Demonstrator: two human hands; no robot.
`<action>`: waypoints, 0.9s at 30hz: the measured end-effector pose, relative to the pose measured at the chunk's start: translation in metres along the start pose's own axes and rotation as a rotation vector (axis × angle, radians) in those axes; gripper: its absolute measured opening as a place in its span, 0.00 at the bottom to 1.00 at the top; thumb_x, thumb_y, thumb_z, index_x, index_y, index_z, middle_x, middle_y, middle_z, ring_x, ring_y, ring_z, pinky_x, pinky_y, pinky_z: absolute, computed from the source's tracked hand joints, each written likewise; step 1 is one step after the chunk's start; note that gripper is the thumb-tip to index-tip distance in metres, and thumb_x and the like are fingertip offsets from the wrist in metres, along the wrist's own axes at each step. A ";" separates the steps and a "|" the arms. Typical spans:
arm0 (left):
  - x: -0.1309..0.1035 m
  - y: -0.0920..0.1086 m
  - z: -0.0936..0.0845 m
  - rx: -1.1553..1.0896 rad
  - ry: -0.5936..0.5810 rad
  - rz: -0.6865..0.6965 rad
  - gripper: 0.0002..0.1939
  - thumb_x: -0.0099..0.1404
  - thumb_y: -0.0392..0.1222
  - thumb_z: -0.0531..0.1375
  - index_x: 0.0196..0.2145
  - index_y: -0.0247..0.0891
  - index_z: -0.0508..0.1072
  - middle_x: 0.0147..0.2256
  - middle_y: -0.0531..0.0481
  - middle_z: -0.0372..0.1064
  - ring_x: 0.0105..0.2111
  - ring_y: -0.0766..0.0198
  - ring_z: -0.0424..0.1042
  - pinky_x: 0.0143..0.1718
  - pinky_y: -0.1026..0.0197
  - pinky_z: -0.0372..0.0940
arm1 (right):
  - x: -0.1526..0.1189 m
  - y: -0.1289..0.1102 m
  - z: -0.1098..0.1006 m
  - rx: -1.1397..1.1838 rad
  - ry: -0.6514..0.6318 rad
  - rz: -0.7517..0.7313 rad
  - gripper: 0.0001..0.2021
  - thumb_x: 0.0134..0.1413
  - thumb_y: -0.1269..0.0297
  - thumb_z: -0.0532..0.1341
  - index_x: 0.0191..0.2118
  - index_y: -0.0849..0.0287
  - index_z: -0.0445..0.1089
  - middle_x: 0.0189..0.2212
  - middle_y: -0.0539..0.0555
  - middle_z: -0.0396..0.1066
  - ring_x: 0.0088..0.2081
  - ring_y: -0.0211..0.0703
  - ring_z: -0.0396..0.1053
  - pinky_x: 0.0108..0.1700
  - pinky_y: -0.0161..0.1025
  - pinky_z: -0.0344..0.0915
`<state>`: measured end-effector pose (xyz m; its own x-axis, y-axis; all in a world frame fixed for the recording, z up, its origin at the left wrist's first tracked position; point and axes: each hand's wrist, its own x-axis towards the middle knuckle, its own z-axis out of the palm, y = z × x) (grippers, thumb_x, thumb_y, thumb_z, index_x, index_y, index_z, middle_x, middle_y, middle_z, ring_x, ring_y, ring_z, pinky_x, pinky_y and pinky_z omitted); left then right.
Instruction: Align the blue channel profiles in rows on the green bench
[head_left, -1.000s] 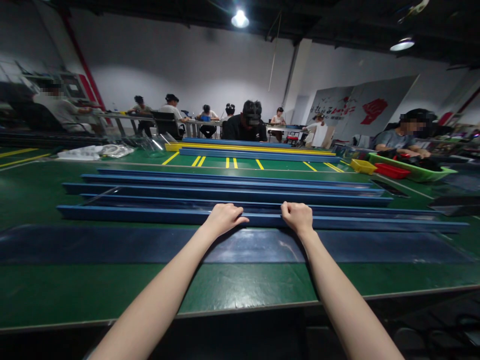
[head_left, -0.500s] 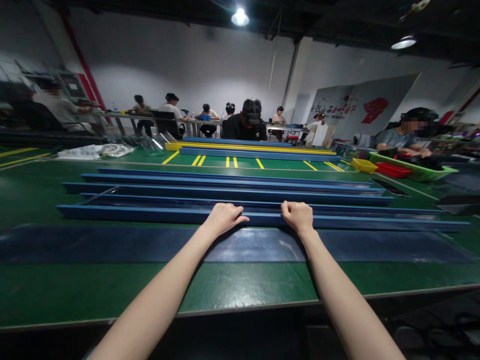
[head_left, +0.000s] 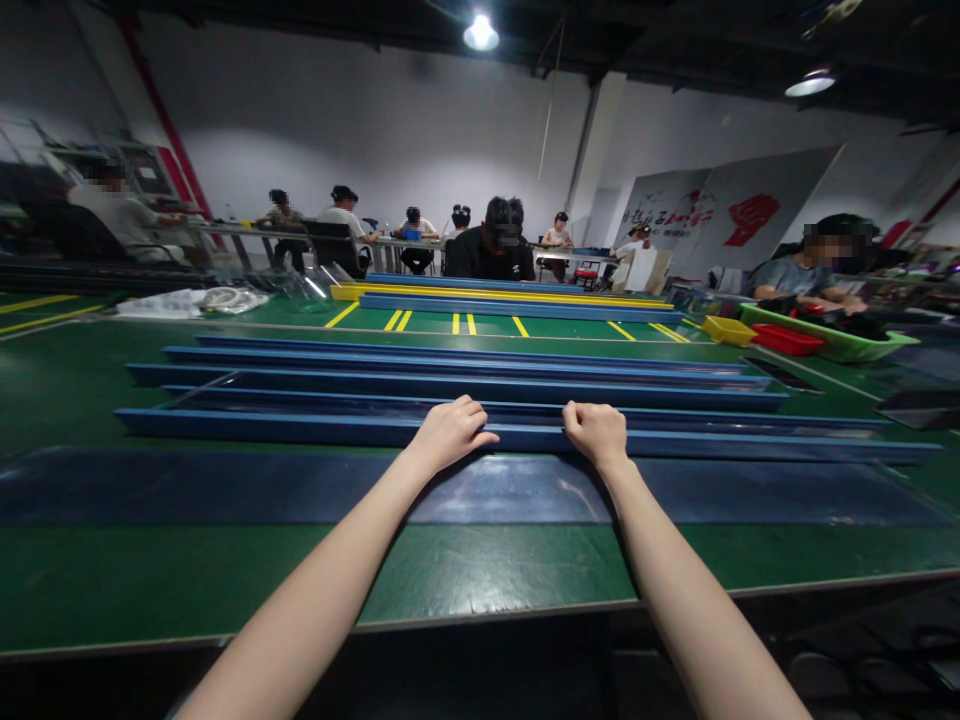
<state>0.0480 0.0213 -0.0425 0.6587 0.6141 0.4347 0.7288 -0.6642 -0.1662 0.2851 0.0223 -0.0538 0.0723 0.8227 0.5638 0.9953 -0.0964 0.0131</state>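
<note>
A long blue channel strip (head_left: 262, 425) with raised edges lies crosswise on the green table, nearest of several such strips. My left hand (head_left: 454, 432) is closed over its front edge, with the thumb pointing right along the near side. A short way to the right, my right hand (head_left: 596, 432) is curled in a fist over the same edge. The fingertips of both hands are hidden behind the edge. Between me and the channel, a flat, shiny dark-blue sheet (head_left: 225, 487) lies under my wrists.
Behind the held channel lie more blue channels (head_left: 465, 385). Farther back is a yellow strip (head_left: 345, 292) between blue ones, before a seated person in black (head_left: 476, 255). Yellow (head_left: 727, 331), red (head_left: 786, 340) and green bins (head_left: 862, 347) stand at right. The table edge (head_left: 525, 615) runs below my forearms.
The fingers of my left hand have risen slightly above the channel's edge. My right hand and the channels look the same as before.
</note>
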 end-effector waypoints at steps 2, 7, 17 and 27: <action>0.000 -0.001 0.001 -0.003 0.020 0.008 0.18 0.62 0.53 0.51 0.28 0.35 0.68 0.33 0.49 0.69 0.37 0.63 0.66 0.31 0.65 0.58 | 0.000 0.000 0.000 -0.005 0.000 0.001 0.21 0.53 0.61 0.46 0.21 0.60 0.74 0.22 0.56 0.73 0.25 0.41 0.68 0.25 0.34 0.47; -0.001 -0.001 0.004 -0.006 0.036 0.001 0.17 0.62 0.53 0.51 0.30 0.35 0.68 0.35 0.49 0.70 0.36 0.64 0.66 0.32 0.65 0.58 | 0.000 0.000 0.001 -0.004 0.004 0.001 0.21 0.52 0.61 0.46 0.21 0.60 0.74 0.22 0.57 0.73 0.25 0.41 0.68 0.25 0.34 0.46; 0.000 -0.001 0.001 0.008 0.005 -0.020 0.18 0.61 0.54 0.51 0.29 0.36 0.68 0.33 0.50 0.70 0.36 0.63 0.66 0.30 0.65 0.58 | -0.001 0.000 -0.001 0.018 0.003 -0.004 0.22 0.53 0.61 0.46 0.21 0.59 0.74 0.22 0.56 0.73 0.25 0.41 0.68 0.25 0.34 0.47; 0.000 -0.001 0.000 0.000 -0.011 -0.043 0.18 0.61 0.55 0.52 0.28 0.36 0.68 0.32 0.49 0.70 0.36 0.63 0.66 0.29 0.65 0.58 | 0.000 0.000 0.000 0.027 0.006 -0.004 0.21 0.52 0.60 0.47 0.21 0.60 0.74 0.22 0.57 0.73 0.24 0.40 0.67 0.25 0.34 0.47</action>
<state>0.0473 0.0218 -0.0422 0.6286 0.6471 0.4314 0.7568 -0.6367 -0.1477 0.2851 0.0217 -0.0538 0.0676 0.8195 0.5691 0.9970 -0.0774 -0.0070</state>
